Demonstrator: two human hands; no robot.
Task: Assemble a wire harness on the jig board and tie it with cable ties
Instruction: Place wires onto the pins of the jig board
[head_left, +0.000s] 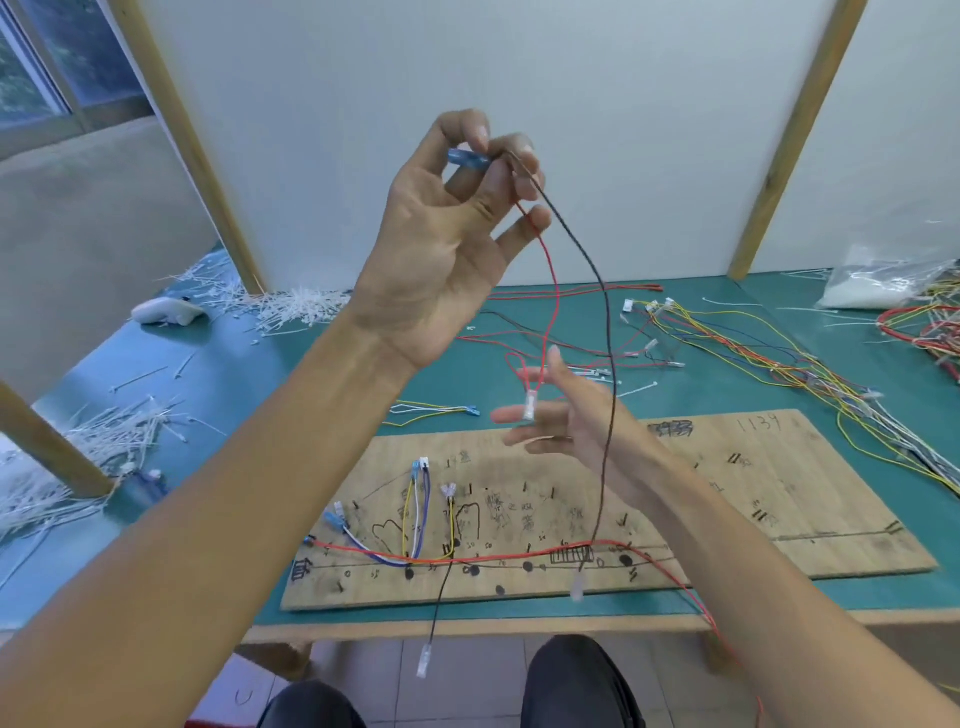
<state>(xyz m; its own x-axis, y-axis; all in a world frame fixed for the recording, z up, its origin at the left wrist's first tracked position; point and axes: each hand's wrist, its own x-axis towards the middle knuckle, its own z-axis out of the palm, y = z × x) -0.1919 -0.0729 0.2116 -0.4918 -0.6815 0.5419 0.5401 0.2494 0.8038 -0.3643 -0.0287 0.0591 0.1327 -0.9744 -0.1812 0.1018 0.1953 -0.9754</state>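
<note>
**lifting a two-wire lead clear before laying it on the board**

we are pinching the blue connector (467, 158) between the thumb and fingertips of our left hand (447, 244), raised well above the jig board (727, 493). a red wire (553, 270) and a black wire (605, 312) are hanging from it. the red one is looping down to a clear terminal (530, 406) right at the fingers of our right hand (571, 426), which is open, spread and blurred, so we cannot tell whether it is touching. the black wire is dropping towards the board's front edge. the board is lying on the desk (249, 374), already carrying routed wires along its pegs.

to do this well, we are likely needing to part the two tails first. then, keeping the connector pinched, we should be seating it at its marked peg and laying each wire along the drawn line without crossing the routed ones.

a clear plastic bag (878, 283) at the desk's far right is holding something white, too distant to name. loose cable ties (296, 306) are lying in heaps on the left, outside any container.
</note>
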